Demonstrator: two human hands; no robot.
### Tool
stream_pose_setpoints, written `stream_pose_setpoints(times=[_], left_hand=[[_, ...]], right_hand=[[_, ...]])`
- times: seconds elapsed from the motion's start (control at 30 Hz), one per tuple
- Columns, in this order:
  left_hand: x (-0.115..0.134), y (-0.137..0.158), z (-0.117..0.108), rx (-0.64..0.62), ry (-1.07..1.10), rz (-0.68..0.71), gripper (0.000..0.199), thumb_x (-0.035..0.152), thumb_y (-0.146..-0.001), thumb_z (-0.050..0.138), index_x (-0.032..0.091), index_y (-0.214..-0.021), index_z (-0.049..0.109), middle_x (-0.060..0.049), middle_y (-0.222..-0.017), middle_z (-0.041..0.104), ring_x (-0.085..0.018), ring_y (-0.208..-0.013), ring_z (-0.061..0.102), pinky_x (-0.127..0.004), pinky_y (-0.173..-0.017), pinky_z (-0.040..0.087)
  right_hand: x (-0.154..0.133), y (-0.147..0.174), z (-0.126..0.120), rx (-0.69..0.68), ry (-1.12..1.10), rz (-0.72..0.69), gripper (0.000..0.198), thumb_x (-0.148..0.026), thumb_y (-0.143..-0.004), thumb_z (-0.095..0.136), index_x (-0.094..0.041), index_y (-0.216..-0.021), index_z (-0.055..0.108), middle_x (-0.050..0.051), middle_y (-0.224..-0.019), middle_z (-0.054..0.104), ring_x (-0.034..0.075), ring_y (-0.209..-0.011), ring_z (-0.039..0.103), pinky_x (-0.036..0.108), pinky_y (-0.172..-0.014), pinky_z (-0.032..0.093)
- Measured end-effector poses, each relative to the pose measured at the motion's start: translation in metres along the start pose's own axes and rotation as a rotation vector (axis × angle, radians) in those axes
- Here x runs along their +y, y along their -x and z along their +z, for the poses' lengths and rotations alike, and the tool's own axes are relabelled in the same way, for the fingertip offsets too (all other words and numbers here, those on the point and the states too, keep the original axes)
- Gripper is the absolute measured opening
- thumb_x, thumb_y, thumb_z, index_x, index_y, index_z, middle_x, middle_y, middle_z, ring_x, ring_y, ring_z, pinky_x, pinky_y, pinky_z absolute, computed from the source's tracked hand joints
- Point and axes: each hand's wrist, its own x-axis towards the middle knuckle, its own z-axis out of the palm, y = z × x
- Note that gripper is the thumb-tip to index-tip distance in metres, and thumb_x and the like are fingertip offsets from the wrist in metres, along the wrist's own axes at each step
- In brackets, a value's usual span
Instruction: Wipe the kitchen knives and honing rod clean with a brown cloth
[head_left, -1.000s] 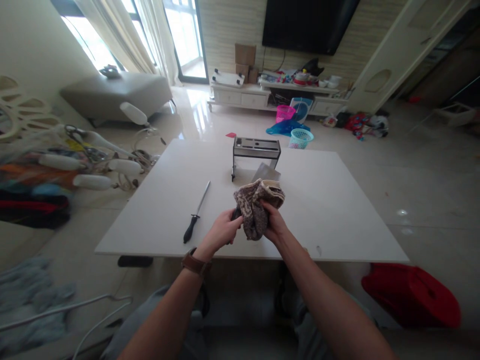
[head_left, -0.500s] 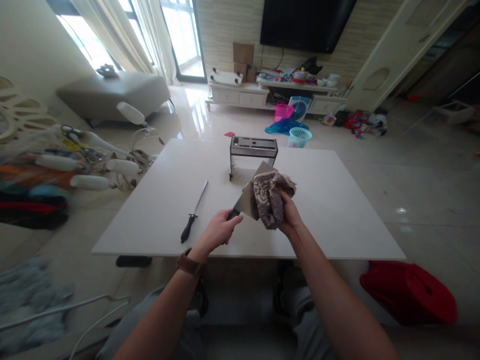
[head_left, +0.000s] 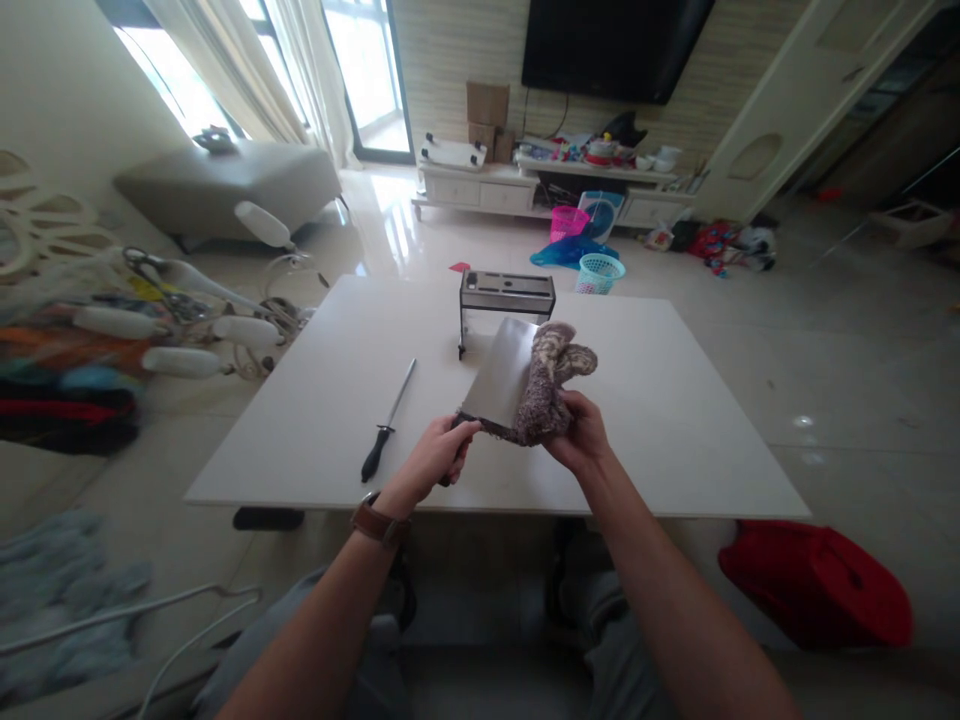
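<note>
My left hand (head_left: 441,452) is closed around the dark handle of a cleaver (head_left: 498,376), whose broad steel blade points away from me above the table. In my right hand (head_left: 581,432) is a bunched brown and cream towel (head_left: 545,395), pressed along the blade's right edge. Part of the towel runs behind the blade near the handle. On the table to the left lies a honing steel (head_left: 385,428) with a black handle. A metal and black knife rack (head_left: 508,291) stands at the table's far edge, behind the blade.
The white table (head_left: 660,420) spans the space before me. A red stool or cushion (head_left: 817,585) sits by its right front corner. Beyond the far edge are a turquoise basket (head_left: 600,272) and a pink basket (head_left: 568,224) on the floor. A lamp-like fixture (head_left: 247,332) stands at left.
The cleaver's blade has turned to show more of its flat face. My right hand has shifted the towel from across the blade to its right edge.
</note>
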Motion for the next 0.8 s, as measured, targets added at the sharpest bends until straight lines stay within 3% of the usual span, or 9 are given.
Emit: stream_pose_setpoints(times=[0.1, 0.33, 0.53, 0.67, 0.8], left_hand=[[0.001, 0.001, -0.003, -0.014, -0.007, 0.03, 0.03, 0.042, -0.086, 0.061, 0.02, -0.073, 0.046, 0.008, -0.052, 0.043, -0.006, -0.031, 0.033, -0.02, -0.028, 0.032], [0.005, 0.006, -0.005, -0.016, -0.224, 0.081, 0.031, 0.041, -0.086, 0.061, 0.02, -0.071, 0.045, 0.009, -0.047, 0.04, -0.007, -0.031, 0.038, -0.02, -0.029, 0.032], [0.005, 0.006, 0.003, -0.014, -0.195, 0.003, 0.025, 0.038, -0.087, 0.058, 0.02, -0.073, 0.047, 0.009, -0.047, 0.04, -0.008, -0.031, 0.037, -0.02, -0.03, 0.033], [0.0, 0.003, 0.004, -0.014, -0.103, -0.047, 0.026, 0.038, -0.087, 0.059, 0.02, -0.073, 0.046, 0.008, -0.049, 0.04, -0.007, -0.032, 0.035, -0.02, -0.03, 0.034], [-0.002, 0.001, 0.003, -0.032, -0.001, -0.063, 0.026, 0.039, -0.087, 0.058, 0.02, -0.074, 0.047, 0.007, -0.052, 0.041, -0.006, -0.033, 0.033, -0.02, -0.03, 0.032]], right_hand=[[0.001, -0.005, 0.001, 0.054, 0.016, -0.031, 0.02, -0.015, -0.074, 0.067, -0.021, -0.093, 0.071, 0.001, -0.087, 0.08, 0.019, -0.082, 0.075, 0.033, -0.089, 0.062], [0.001, -0.016, 0.0, 0.113, -0.058, -0.061, 0.026, -0.037, -0.091, 0.064, -0.02, -0.108, 0.072, 0.001, -0.105, 0.08, 0.018, -0.098, 0.075, 0.031, -0.097, 0.059], [0.011, -0.022, -0.005, 0.179, 0.061, -0.105, 0.027, -0.034, -0.085, 0.07, -0.022, -0.109, 0.07, 0.0, -0.102, 0.08, 0.018, -0.096, 0.074, 0.035, -0.098, 0.059], [0.005, -0.018, -0.008, 0.096, -0.003, -0.075, 0.02, -0.027, -0.081, 0.061, -0.02, -0.097, 0.071, 0.003, -0.093, 0.08, 0.02, -0.09, 0.074, 0.04, -0.097, 0.059], [0.003, -0.014, -0.009, 0.062, 0.035, -0.045, 0.03, -0.011, -0.073, 0.06, -0.02, -0.1, 0.069, 0.002, -0.097, 0.08, 0.019, -0.09, 0.075, 0.038, -0.094, 0.06]])
